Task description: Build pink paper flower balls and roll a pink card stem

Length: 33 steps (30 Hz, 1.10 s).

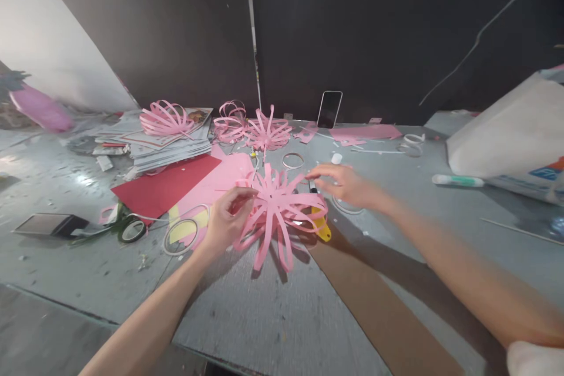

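A flower-like ball of looped pink paper strips (pixel 272 205) stands in front of me on the table. My left hand (pixel 229 217) is at its left side, thumb and forefinger closed on one of the strips. On the other side, my right hand (pixel 348 185) has its fingers stretched out and apart, close to the tips of the upper right loops. Whether it touches them I cannot make out. Partly beneath the loops lies a yellow-handled cutter (pixel 323 229), its upper part just below my right fingers.
Behind are more pink strip balls (pixel 268 129), a stack of papers (pixel 171 147) and a phone (pixel 329 110) leaning on the dark wall. Red card (pixel 167 185) and tape rolls (pixel 180 237) lie left. A brown board (pixel 374 299), marker (pixel 458 180) and white bag (pixel 506 129) are right.
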Available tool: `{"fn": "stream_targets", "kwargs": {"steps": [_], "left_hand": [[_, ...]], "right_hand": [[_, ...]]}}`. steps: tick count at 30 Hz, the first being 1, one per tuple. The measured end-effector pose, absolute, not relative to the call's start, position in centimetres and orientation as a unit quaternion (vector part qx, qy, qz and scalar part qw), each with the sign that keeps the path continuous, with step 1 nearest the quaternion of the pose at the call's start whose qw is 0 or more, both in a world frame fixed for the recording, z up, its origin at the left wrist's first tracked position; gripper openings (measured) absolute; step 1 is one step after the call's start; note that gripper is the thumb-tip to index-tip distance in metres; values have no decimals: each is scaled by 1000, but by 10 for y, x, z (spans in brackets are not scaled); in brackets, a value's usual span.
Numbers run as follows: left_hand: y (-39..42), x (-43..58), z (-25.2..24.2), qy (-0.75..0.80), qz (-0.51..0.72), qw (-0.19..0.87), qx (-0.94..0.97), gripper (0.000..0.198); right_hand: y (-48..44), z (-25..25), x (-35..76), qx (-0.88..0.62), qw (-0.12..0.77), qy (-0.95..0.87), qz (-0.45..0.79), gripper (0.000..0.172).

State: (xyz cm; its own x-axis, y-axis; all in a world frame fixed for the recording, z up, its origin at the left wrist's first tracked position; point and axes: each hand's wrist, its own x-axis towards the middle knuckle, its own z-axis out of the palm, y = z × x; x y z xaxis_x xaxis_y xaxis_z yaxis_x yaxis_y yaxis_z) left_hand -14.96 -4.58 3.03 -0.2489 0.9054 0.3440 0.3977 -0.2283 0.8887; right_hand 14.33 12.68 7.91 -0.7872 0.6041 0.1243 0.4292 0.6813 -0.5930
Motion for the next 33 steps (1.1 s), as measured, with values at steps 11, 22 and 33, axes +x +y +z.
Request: {"fn": "stream_targets", "kwargs": {"steps": [11, 22, 33], "left_hand": [[-57, -139, 39, 555, 529, 171, 619, 14], [-70, -132, 42, 440, 528, 140, 713, 27], [-62, -151, 54, 520, 689, 160, 479, 15]], "right_hand": [[136, 45, 180, -384, 121, -910, 103, 42], [100, 36, 164, -285, 46, -934, 212, 37], [82, 35, 161, -340, 71, -917, 195, 42]]}}
